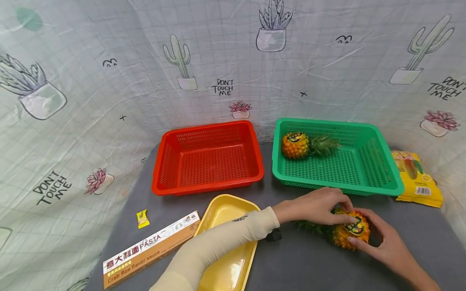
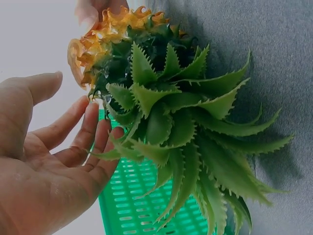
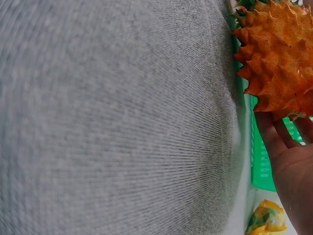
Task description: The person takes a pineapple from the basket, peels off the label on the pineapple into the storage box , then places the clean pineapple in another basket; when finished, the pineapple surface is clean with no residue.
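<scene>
A small orange pineapple (image 1: 342,237) with a round dark label lies on the grey table in front of the green basket, its leafy crown (image 2: 195,127) pointing left. My right hand (image 1: 389,244) holds its bottom end, thumb on the near side and fingers on the far side. From the left, my left hand (image 1: 320,206) reaches over the fruit. Its fingers (image 2: 73,139) touch the side near the crown, while the thumb stands apart from the fruit in the left wrist view. In the right wrist view the spiky orange rind (image 3: 279,58) rests against the right fingers.
Another pineapple (image 1: 295,145) lies in the green basket (image 1: 338,189). A red basket (image 1: 207,190) stands to its left. Nearer are a yellow tray (image 1: 227,275), a pasta box (image 1: 151,250) and a small yellow packet (image 1: 142,218). A yellow bag (image 1: 418,182) lies at the right.
</scene>
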Demonstrator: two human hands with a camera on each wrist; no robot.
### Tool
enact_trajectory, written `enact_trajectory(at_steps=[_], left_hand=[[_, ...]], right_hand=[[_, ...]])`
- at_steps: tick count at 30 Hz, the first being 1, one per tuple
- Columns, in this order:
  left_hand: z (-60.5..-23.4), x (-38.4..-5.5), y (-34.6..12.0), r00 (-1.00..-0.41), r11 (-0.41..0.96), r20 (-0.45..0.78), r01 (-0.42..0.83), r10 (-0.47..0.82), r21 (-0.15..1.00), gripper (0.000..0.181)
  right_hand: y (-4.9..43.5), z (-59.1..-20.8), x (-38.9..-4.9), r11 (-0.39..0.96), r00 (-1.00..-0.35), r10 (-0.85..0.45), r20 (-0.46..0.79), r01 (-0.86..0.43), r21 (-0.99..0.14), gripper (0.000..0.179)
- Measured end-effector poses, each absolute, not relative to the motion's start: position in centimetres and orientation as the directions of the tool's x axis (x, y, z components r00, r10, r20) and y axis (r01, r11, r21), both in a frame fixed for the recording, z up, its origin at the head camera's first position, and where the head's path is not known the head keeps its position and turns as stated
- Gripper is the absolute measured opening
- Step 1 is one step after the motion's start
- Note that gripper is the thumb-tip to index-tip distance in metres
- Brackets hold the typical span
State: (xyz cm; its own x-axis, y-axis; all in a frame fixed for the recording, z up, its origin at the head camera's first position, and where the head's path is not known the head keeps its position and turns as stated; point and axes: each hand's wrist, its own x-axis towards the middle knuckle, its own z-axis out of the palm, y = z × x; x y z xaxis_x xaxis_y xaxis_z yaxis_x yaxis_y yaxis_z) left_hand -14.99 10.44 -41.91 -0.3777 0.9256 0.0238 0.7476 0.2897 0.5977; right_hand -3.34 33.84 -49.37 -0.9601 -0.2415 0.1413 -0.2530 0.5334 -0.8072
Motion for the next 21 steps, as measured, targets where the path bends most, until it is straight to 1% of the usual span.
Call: enact_trajectory(at_steps=[9, 16, 21], left_hand=[[-42.11, -14.35, 10.56, -0.409, 0.336, 0.007, 0.759, 0.913, 0.558, 0.021], [-42.2, -14.25, 10.68, -0.44, 0.374, -0.003, 0.76, 0.898, 0.532, 0.019], [-42.34, -14.31, 10.67, -0.44, 0.355, 0.029, 0.762, 0.898, 0.542, 0.012]], right_hand=[[33.69, -49.83, -3.34, 0.524, -0.959, -0.24, 0.151, -0.259, -0.811, 0.07], [33.65, -49.86, -3.36, 0.522, -0.964, -0.222, 0.149, -0.247, -0.816, 0.071], [33.83, -49.82, -3.3, 0.531, -0.964, -0.227, 0.142, -0.245, -0.811, 0.07]])
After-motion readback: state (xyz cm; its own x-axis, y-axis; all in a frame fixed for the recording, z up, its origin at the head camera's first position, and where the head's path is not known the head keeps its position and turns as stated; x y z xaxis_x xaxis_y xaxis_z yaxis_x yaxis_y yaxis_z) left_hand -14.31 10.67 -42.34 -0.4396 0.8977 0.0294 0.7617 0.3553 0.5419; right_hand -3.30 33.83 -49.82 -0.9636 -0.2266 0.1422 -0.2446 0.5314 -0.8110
